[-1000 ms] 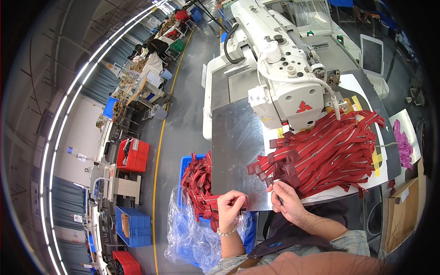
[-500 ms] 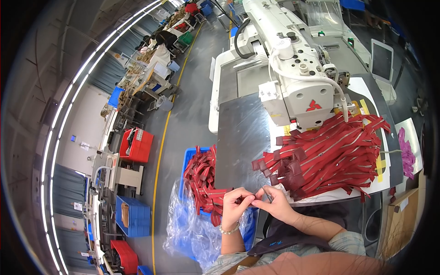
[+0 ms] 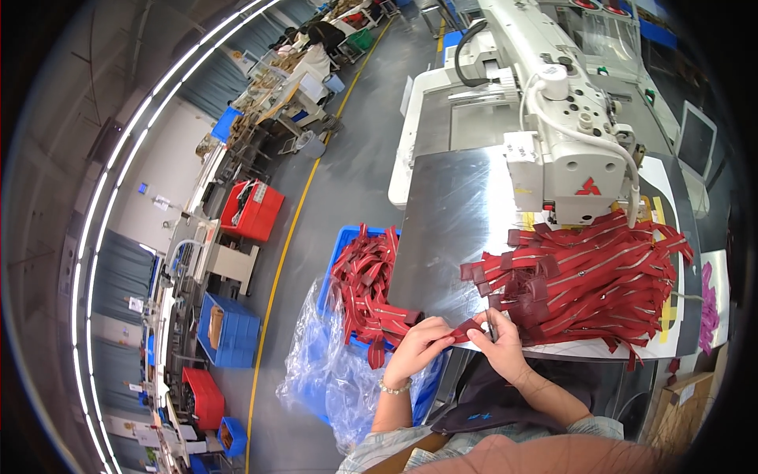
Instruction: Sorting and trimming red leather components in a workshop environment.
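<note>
My left hand (image 3: 418, 351) pinches a red zipper strip (image 3: 464, 332) at the steel table's front edge. My right hand (image 3: 504, 351) holds a small metal tool, apparently thread snips (image 3: 489, 324), with the thumb at the strip's other side. Just beyond my right hand lies a pile of red zipper strips (image 3: 592, 284) with darker square end tabs, on white board. Left of the table, more red zippers (image 3: 359, 276) fill a blue bin (image 3: 347, 241) draped with clear plastic (image 3: 316, 379).
A white industrial sewing machine (image 3: 572, 166) stands over the steel plate (image 3: 442, 221). At right are a cardboard box (image 3: 679, 403) and pink strips (image 3: 708, 308). Across the aisle are red crates (image 3: 253, 209), blue crates (image 3: 229, 332) and a row of workstations (image 3: 292, 103) with people.
My hands have come apart slightly and moved right with the view's shift; a red strip now shows stretched between them. The scene has shifted rightward in the picture as the head turned.
</note>
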Available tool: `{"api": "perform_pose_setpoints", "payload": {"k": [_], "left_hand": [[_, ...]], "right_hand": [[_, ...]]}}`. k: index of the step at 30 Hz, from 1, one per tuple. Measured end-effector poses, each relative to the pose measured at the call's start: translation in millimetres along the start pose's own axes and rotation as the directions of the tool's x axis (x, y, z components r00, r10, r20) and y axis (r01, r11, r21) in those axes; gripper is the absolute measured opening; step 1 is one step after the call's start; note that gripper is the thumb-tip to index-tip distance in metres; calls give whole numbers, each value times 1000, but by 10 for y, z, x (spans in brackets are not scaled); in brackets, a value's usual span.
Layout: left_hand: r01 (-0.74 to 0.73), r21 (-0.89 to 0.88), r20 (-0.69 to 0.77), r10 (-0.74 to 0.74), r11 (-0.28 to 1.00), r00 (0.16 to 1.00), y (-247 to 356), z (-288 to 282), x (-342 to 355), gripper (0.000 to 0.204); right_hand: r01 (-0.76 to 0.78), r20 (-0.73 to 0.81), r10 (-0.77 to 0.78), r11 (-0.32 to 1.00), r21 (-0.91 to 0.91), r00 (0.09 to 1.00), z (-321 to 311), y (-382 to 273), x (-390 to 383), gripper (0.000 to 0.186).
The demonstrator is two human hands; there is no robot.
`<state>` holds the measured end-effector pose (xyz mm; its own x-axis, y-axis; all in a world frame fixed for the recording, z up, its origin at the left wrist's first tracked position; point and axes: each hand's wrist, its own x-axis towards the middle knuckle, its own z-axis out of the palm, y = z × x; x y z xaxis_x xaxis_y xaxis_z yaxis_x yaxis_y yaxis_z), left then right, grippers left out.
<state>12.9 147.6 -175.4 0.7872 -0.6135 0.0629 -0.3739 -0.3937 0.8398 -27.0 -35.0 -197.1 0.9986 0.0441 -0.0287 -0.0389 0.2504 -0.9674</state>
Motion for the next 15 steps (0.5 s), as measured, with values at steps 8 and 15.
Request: {"api": "perform_pose_setpoints", "payload": {"k": [8, 15], "left_hand": [[-43, -232, -322, -35, 972, 946, -76, 308, -56, 13], [-79, 23, -206, 82, 997, 975, -148, 101, -206, 19]], "right_hand": [[112, -134, -95, 985, 131, 986, 180, 177, 0, 15], [103, -78, -92, 983, 154, 993, 199, 345, -34, 12]]}}
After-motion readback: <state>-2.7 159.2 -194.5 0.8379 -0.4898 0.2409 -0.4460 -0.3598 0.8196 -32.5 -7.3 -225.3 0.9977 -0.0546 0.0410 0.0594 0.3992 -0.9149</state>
